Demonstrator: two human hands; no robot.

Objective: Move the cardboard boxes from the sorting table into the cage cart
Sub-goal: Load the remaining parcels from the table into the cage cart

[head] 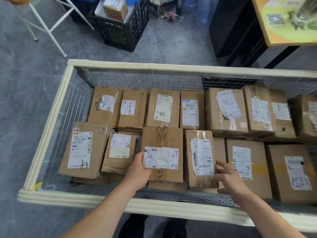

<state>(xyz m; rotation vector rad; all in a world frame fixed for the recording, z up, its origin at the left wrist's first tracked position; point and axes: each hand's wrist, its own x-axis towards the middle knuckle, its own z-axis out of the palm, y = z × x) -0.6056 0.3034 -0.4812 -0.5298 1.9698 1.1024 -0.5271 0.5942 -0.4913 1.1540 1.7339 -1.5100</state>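
While cardboard boxes pack the cage cart in two rows, a box tagged 2-3 lies at 9 o'clock against the left mesh wall. Toward 6 o'clock, the left hand grips the near-left edge of the taped centre box, thumb on top beside its label; this box rests on others inside the cart. At its 3 o'clock lies a narrow box. The right hand is over that box's near-right corner, fingers spread, holding nothing.
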